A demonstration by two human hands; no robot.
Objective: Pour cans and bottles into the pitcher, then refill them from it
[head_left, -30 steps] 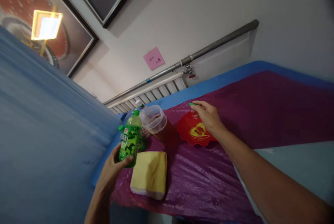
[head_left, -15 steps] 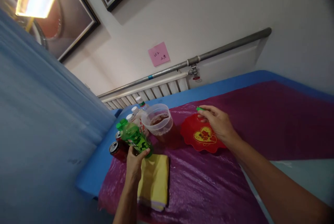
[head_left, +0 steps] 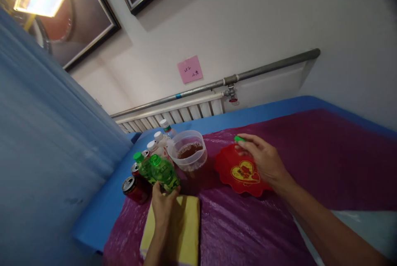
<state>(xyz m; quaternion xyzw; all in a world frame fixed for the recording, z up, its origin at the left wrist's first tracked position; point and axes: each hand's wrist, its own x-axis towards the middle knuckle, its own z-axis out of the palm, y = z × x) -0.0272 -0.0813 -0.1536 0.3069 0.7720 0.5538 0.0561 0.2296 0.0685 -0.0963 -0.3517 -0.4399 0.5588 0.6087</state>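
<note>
My left hand (head_left: 164, 204) is wrapped round an uncapped green bottle (head_left: 164, 173), which stands almost upright behind the folded yellow cloth (head_left: 186, 229). A second green bottle (head_left: 143, 167) with its cap on is just left of it. Between the thumb and fingers of my right hand (head_left: 263, 158) is a small green bottle cap (head_left: 239, 138). That hand hovers over a red scalloped tray (head_left: 225, 167) with a yellow heart print. Between the two hands stands a clear plastic pitcher (head_left: 187, 150) with brown liquid in it.
Several drink cans, such as a red can (head_left: 135, 190), stand at the left. White-capped bottles (head_left: 159, 138) are behind the green ones. Purple plastic sheeting (head_left: 242, 224) covers the blue surface (head_left: 89, 220). A radiator (head_left: 198, 110) and pipe run along the wall; a blue curtain (head_left: 56, 134) hangs left.
The green bottle in my left hand has gone from leaning left to almost upright, its open mouth now showing apart from the capped bottle. My right hand still holds the cap. The view has shifted slightly.
</note>
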